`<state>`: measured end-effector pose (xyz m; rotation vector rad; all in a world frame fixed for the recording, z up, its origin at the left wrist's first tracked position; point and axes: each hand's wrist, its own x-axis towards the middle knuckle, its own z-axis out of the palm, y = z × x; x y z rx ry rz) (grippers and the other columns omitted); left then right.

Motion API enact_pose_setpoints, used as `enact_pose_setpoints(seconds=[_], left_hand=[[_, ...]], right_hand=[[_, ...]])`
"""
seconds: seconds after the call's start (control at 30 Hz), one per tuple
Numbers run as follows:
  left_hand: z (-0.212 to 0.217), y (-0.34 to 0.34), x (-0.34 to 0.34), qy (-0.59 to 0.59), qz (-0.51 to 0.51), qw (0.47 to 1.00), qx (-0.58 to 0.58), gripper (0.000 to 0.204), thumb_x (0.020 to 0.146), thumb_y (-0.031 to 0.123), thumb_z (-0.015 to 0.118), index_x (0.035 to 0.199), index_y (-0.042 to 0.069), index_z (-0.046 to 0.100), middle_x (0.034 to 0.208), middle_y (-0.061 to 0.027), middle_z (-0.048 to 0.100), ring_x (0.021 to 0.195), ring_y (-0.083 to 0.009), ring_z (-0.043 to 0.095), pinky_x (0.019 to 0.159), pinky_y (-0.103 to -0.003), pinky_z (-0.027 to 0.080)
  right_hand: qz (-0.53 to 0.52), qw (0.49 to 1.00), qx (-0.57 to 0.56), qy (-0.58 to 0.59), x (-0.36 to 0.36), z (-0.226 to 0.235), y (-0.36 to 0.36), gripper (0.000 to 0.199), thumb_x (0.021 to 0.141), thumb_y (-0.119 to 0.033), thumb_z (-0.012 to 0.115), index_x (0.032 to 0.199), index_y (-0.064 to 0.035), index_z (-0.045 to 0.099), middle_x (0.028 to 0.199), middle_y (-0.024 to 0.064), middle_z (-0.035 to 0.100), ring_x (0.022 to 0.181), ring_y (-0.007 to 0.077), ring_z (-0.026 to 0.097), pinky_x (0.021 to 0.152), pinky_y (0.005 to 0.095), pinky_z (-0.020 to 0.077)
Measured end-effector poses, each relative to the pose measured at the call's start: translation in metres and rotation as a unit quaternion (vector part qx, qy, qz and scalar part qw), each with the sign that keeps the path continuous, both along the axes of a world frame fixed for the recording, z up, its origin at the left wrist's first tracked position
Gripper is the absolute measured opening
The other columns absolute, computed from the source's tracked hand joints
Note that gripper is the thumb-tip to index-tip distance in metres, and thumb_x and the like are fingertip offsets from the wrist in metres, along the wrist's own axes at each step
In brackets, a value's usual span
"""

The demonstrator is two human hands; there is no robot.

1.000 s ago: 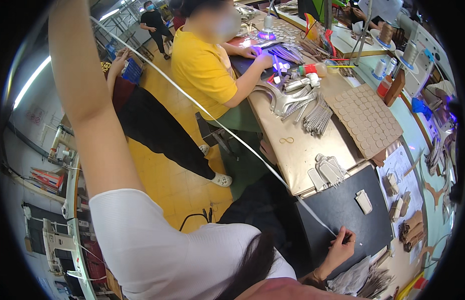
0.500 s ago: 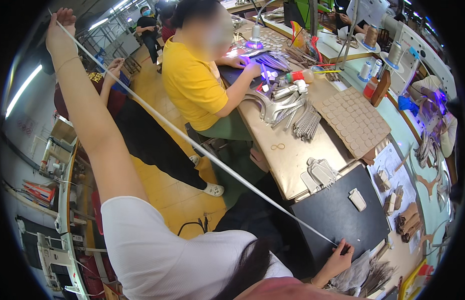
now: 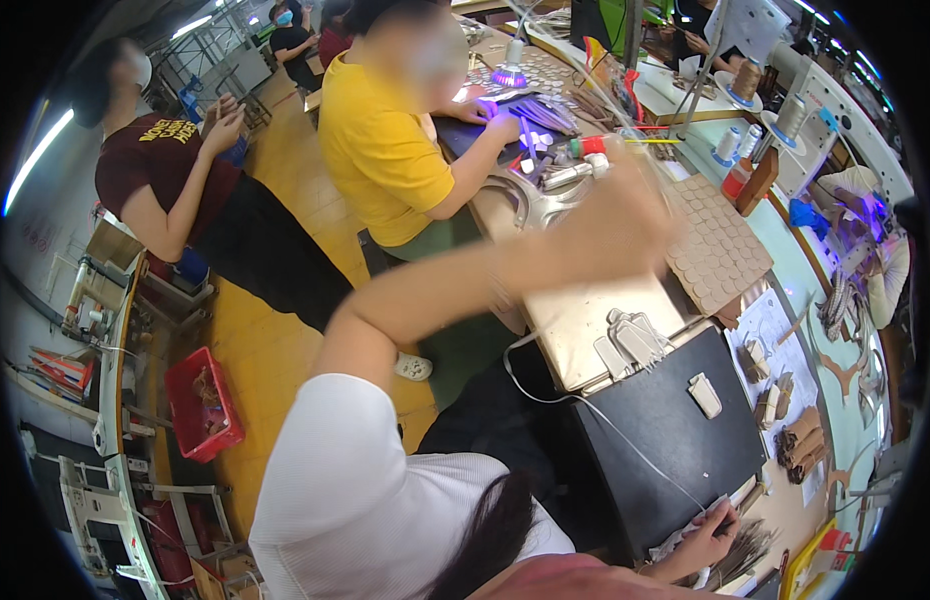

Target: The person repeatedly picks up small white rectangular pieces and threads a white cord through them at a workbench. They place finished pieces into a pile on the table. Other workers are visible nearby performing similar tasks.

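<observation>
My left hand (image 3: 630,225) is smeared by motion above the workbench, in front of the co-worker's side, so its fingers cannot be read. My right hand (image 3: 713,535) is closed in a pinch at the near corner of a black board (image 3: 675,450), holding one end of a long, thin white cord (image 3: 640,447). The cord lies slack across the board and loops over its left edge; its upper part is lost in the blur near my left arm. Pale flat rounded pieces (image 3: 630,345) lie fanned beyond the board, and a small pale stack (image 3: 703,395) sits on it.
A co-worker in yellow (image 3: 380,150) works beneath a purple lamp (image 3: 509,75). Another person in dark red (image 3: 155,170) stands at the left. A red crate (image 3: 203,405) is on the floor. A sheet of round pieces (image 3: 720,240) and brown bundles (image 3: 800,440) occupy the bench.
My left hand has swung from the upper left across to the right, over the bench. The cord, stretched taut before, now hangs slack. My right hand has shifted slightly right and nearer.
</observation>
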<state>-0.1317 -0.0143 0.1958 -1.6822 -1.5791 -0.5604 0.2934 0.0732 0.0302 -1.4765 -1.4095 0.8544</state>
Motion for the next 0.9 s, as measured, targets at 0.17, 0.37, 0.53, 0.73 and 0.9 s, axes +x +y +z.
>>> enact_pose_setpoints(seconds=[0.17, 0.37, 0.53, 0.73, 0.9], left_hand=[[-0.145, 0.065, 0.162, -0.163, -0.333, 0.793, -0.484, 0.014, 0.065, 0.019, 0.069, 0.067, 0.005, 0.072, 0.066, -0.0173, 0.068, 0.064, -0.0376, 0.067, 0.062, -0.049, 0.051], [-0.211, 0.095, 0.322, -0.181, -0.448, 0.489, -0.727, 0.024, 0.079, 0.027, 0.072, 0.081, 0.004, 0.079, 0.075, -0.0111, 0.076, 0.067, -0.0226, 0.073, 0.061, -0.038, 0.057], [-0.216, 0.075, 0.318, -0.274, -0.405, 0.640, -0.593, 0.021, 0.080, 0.024, 0.068, 0.079, 0.006, 0.078, 0.068, -0.0091, 0.072, 0.062, -0.0241, 0.072, 0.058, -0.038, 0.056], [-0.168, 0.038, 0.200, -0.562, -0.344, 0.629, -0.413, 0.029, 0.094, 0.029, 0.066, 0.093, 0.002, 0.077, 0.080, -0.0125, 0.073, 0.070, -0.0239, 0.069, 0.064, -0.039, 0.054], [-0.148, -0.001, 0.069, -0.845, -0.102, 0.471, -0.232, 0.028, 0.099, 0.035, 0.067, 0.107, 0.009, 0.076, 0.087, -0.0011, 0.070, 0.061, -0.0066, 0.056, 0.050, -0.022, 0.044]], right_hand=[[-0.035, 0.994, 0.055, 0.085, 0.044, 0.000, -0.010, 0.028, 0.103, -0.038, 0.065, 0.095, -0.0112, 0.062, 0.068, -0.0023, 0.050, 0.047, 0.0043, 0.043, 0.037, 0.0203, 0.0295], [-0.077, 0.982, 0.101, 0.142, 0.097, 0.042, -0.046, 0.040, 0.101, -0.042, 0.066, 0.095, -0.0039, 0.056, 0.060, 0.0092, 0.051, 0.039, 0.0149, 0.040, 0.034, 0.0242, 0.0334], [-0.146, 0.970, 0.117, 0.154, 0.107, 0.070, -0.061, 0.038, 0.101, -0.042, 0.065, 0.094, -0.0058, 0.056, 0.058, 0.0076, 0.050, 0.038, 0.0136, 0.039, 0.033, 0.0242, 0.0323], [-0.179, 0.964, 0.107, 0.166, 0.112, 0.070, -0.056, 0.036, 0.102, -0.042, 0.064, 0.092, -0.0081, 0.056, 0.057, 0.0055, 0.049, 0.038, 0.0120, 0.038, 0.032, 0.0241, 0.0311], [-0.198, 0.959, 0.099, 0.177, 0.115, 0.068, -0.058, 0.034, 0.102, -0.041, 0.063, 0.091, -0.0101, 0.056, 0.056, 0.0038, 0.048, 0.037, 0.0107, 0.037, 0.032, 0.0241, 0.0300]])
